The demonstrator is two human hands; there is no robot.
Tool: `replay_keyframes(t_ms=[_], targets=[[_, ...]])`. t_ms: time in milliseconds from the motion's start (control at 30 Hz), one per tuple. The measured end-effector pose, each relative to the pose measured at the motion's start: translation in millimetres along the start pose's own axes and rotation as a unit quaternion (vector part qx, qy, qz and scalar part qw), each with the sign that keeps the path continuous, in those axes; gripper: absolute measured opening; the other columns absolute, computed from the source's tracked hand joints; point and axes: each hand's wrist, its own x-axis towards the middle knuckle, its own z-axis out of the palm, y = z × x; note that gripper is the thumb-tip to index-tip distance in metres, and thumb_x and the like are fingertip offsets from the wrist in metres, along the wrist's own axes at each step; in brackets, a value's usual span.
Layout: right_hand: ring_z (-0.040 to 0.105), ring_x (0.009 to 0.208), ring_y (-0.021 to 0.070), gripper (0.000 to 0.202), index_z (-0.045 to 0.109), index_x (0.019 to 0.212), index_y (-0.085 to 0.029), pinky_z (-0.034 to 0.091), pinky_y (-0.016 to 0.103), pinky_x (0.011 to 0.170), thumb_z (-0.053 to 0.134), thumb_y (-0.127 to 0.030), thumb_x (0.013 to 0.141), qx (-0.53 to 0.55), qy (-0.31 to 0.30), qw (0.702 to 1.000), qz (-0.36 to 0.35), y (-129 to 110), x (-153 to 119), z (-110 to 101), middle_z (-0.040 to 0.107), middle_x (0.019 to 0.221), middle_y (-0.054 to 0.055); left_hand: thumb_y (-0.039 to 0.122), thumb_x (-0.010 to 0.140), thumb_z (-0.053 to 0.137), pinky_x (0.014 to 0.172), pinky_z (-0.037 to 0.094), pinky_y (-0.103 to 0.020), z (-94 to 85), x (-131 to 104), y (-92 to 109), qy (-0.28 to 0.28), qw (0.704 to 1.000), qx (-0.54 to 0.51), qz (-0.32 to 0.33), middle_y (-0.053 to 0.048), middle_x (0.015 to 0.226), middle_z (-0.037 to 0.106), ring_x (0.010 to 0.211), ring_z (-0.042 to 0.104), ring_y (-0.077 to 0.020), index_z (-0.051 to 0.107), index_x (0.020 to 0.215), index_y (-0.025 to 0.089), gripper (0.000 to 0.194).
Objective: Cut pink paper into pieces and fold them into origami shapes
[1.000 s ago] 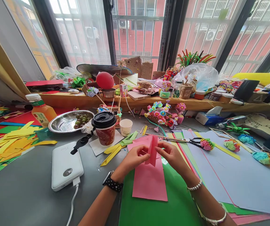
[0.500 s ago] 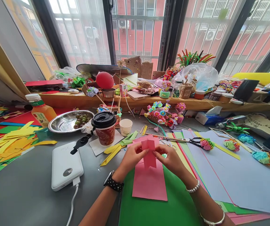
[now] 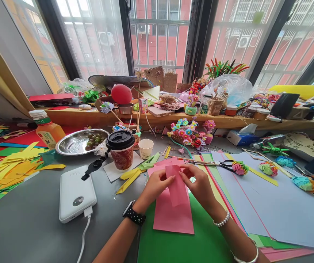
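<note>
Just below mid-frame, the left hand [image 3: 157, 184] and right hand [image 3: 198, 182] are close together, both pinching a pink slip [image 3: 177, 191]. It looks part-worked to me; the pink sheet [image 3: 173, 221] beneath seems untouched, while finished-looking paper buds [image 3: 268, 168] lie at right.

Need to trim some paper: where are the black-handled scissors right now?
In the head view, the scissors lie across the paper sheets, to the right of the person's right hand, right beside a multicoloured paper ball.
</note>
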Motion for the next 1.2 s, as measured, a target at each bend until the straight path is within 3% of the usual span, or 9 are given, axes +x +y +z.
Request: replay_keyframes(t_ms=[133,267,467,767,967,1200], targets=[[0.055,0.062,0.0133,0.018,0.056,0.094,-0.019,0.047,0.026,0.059,0.046,-0.018,0.078,-0.033,0.004,0.999,-0.041,1,-1,0,0.059,0.079,0.004,0.038,0.066,0.058,0.061,0.043,-0.026,1.6,-1,5,-0.004,0.998,-0.054,-0.020,-0.005,0.074,0.061,0.068,0.054,-0.0165,0.062,0.081,0.010,0.032],[0.056,0.079,0.0166,0.026,0.055,0.101,-0.021,0.047,0.028,0.067,0.044,-0.013,0.079,-0.052,0.025,0.993,-0.106,3,-2,0,0.059,0.088,0.005,0.039,0.066,0.058,0.065,0.044,-0.030,4.0,-4,12,-0.008,0.994,-0.109,-0.030,-0.004,0.067,0.058,0.066,0.053,-0.0161,0.061,0.074,0.009,0.031],[0.055,0.088,0.0172,0.032,0.051,0.109,-0.024,0.046,0.030,0.074,0.043,-0.013,0.081,-0.063,0.020,0.984,-0.165,5,-3,1,0.059,0.096,0.005,0.040,0.070,0.053,0.054,0.038,-0.022,3.6,-6,17,0.017,0.997,-0.069,0.001,0.002,0.059,0.048,0.056,0.043,-0.0099,0.057,0.065,0.011,0.029],[0.055,0.089,0.0171,0.035,0.050,0.113,-0.024,0.047,0.030,0.074,0.043,-0.011,0.081,-0.104,0.041,0.971,-0.213,8,-6,1,0.060,0.097,0.007,0.040,0.076,0.044,0.052,0.031,-0.022,1.1,-6,15,0.015,0.999,0.003,0.032,0.001,0.059,0.044,0.057,0.038,-0.0107,0.053,0.064,0.013,0.030],[0.054,0.092,0.0163,0.042,0.044,0.118,-0.024,0.047,0.029,0.077,0.043,-0.007,0.080,-0.114,0.024,0.964,-0.240,5,-7,2,0.059,0.103,0.007,0.041,0.074,0.046,0.046,0.023,-0.022,-0.1,-5,15,0.060,0.995,0.047,0.058,0.004,0.051,0.033,0.050,0.029,-0.0083,0.044,0.051,0.015,0.035],[0.055,0.092,0.0158,0.044,0.042,0.120,-0.025,0.048,0.029,0.076,0.043,-0.006,0.080,-0.099,0.019,0.963,-0.252,3,-7,4,0.060,0.100,0.006,0.043,0.071,0.048,0.048,0.028,-0.022,-0.6,-6,14,0.071,0.996,0.009,0.056,0.001,0.053,0.045,0.052,0.038,-0.0108,0.053,0.058,0.014,0.032]])
